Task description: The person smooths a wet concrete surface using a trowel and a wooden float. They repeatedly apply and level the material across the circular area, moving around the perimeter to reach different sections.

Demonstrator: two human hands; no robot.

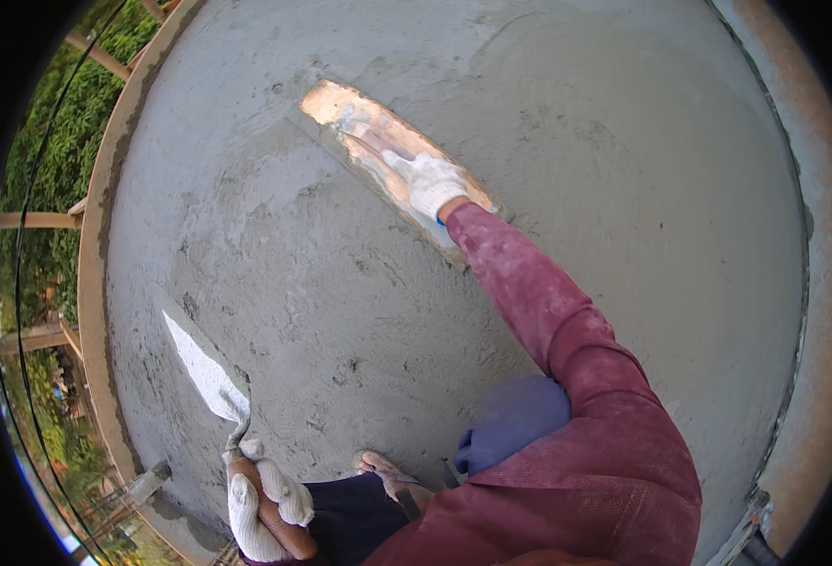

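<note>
My right hand [432,182], in a white knit glove, grips the raised handle of a long wooden float [326,102]. The float lies on wet grey concrete [321,292], its worn, cement-smeared back upward and its long side slanting from far left to near right. At the lower left my left hand [288,492], gloved the same way, is closed around the wooden handle of a pointing trowel [206,370]. The trowel's pale, cement-coated blade points away from me and slightly left, over the concrete; whether it touches the surface I cannot tell.
A board edge [95,264] borders the concrete on the left, with cables [22,274] and greenery beyond. A pale raised border [826,245] runs along the right. A pipe stub [149,481] sticks out at lower left. My bare foot [387,469] and blue-clad knee [519,420] are close by.
</note>
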